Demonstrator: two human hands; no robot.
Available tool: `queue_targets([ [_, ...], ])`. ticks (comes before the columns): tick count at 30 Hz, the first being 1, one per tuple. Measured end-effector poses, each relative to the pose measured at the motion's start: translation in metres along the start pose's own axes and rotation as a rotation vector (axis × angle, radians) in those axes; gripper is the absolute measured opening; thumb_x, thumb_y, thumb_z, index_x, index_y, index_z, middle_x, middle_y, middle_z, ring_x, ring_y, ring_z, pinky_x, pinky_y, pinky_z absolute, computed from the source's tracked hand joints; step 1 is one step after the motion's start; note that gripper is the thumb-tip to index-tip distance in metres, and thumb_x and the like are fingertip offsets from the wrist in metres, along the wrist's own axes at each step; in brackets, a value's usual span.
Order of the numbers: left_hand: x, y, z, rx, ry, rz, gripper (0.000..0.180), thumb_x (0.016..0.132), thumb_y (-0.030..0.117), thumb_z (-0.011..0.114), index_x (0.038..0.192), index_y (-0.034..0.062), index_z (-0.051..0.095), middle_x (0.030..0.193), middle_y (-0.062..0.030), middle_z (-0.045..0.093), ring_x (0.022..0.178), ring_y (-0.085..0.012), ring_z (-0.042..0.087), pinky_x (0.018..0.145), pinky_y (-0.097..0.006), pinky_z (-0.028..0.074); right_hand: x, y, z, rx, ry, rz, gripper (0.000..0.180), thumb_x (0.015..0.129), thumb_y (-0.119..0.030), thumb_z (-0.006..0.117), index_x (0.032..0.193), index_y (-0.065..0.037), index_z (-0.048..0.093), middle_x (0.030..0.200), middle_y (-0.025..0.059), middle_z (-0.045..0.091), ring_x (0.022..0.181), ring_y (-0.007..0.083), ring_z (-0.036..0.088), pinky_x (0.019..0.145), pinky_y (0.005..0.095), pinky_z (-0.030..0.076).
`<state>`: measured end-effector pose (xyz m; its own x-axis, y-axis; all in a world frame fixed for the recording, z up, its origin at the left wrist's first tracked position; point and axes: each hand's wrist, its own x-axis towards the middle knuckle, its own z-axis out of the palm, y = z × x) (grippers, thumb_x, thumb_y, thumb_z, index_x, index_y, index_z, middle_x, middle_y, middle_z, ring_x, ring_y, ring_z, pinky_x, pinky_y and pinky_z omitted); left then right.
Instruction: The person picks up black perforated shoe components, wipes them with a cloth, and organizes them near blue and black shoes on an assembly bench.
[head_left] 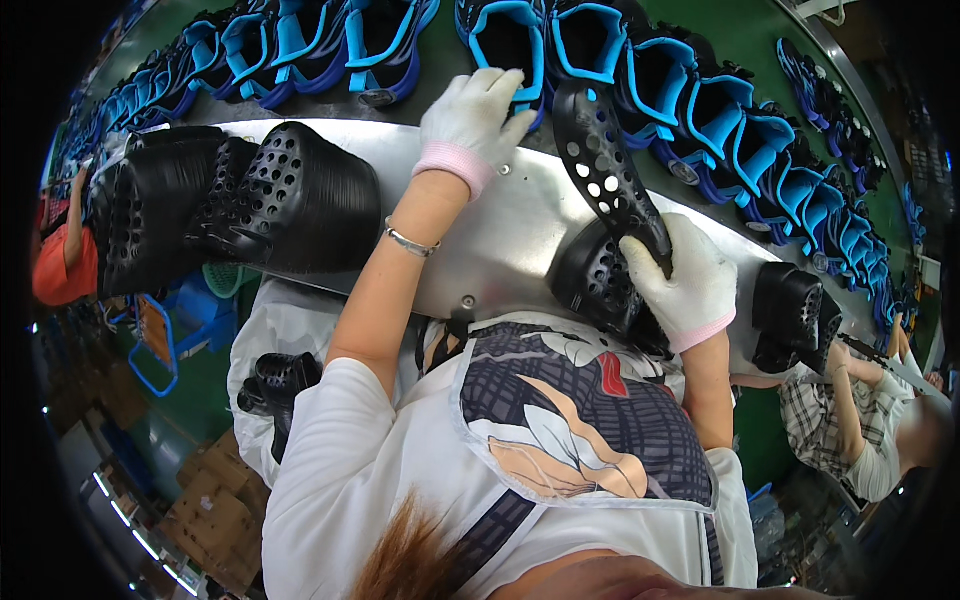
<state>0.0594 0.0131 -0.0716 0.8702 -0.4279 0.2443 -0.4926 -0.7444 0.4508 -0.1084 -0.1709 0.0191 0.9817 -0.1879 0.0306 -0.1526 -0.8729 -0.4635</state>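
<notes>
The right hand point(680, 285), in a white glove, grips 1 black perforated clog point(605, 170) by its lower end, holding it up over the metal shelf point(510, 230). Above the shelf, the left hand point(472, 115) rests half-open on a blue-strapped shoe point(510, 40) on the green belt point(740, 30). More black clogs point(300, 195) are stacked at the shelf's left end.

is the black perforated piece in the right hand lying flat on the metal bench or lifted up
Lifted. The right hand grips the black perforated piece by its lower end, and it rises tilted off the metal bench toward the left hand.
</notes>
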Motion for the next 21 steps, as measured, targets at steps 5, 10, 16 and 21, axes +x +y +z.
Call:
queue_targets([
  [5,0.011,-0.007,0.017,-0.112,0.068,0.114,0.021,0.084,0.014,0.062,0.104,0.0072,0.067,0.104,-0.008,0.065,0.097,-0.0302,0.06,0.083,-0.04,0.05,0.016,0.001,0.001,-0.037,-0.037,-0.04,0.029,0.079,-0.033,0.073,0.08,-0.007,0.061,0.062,0.0081,0.059,0.056,0.0274,0.061,0.052,0.0367,0.046],
  [10,0.008,0.004,0.032,-0.102,0.105,0.017,0.015,0.082,0.015,0.064,0.096,0.0087,0.067,0.098,-0.0063,0.065,0.093,-0.0302,0.059,0.08,-0.042,0.051,0.067,-0.003,-0.011,-0.144,-0.185,-0.078,0.036,0.083,-0.041,0.066,0.081,-0.005,0.062,0.069,0.0161,0.063,0.066,0.0349,0.064,0.059,0.0423,0.049],
  [16,-0.002,-0.008,0.034,-0.15,0.137,0.034,0.02,0.083,0.023,0.067,0.1,0.014,0.069,0.097,-0.0046,0.064,0.093,-0.0275,0.059,0.077,-0.04,0.053,0.166,-0.031,-0.016,-0.3,-0.51,-0.241,0.052,0.082,-0.05,0.056,0.084,-0.001,0.07,0.07,0.0196,0.064,0.066,0.0317,0.065,0.066,0.0395,0.052],
  [21,-0.007,-0.007,0.027,-0.213,0.032,-0.108,0.024,0.087,0.031,0.064,0.102,0.0134,0.07,0.099,-0.0059,0.064,0.093,-0.0284,0.062,0.078,-0.041,0.052,0.214,-0.076,-0.003,-0.554,-0.57,-0.306,0.052,0.085,-0.048,0.054,0.087,0.001,0.07,0.073,0.0206,0.065,0.067,0.0327,0.063,0.067,0.0404,0.052],
])
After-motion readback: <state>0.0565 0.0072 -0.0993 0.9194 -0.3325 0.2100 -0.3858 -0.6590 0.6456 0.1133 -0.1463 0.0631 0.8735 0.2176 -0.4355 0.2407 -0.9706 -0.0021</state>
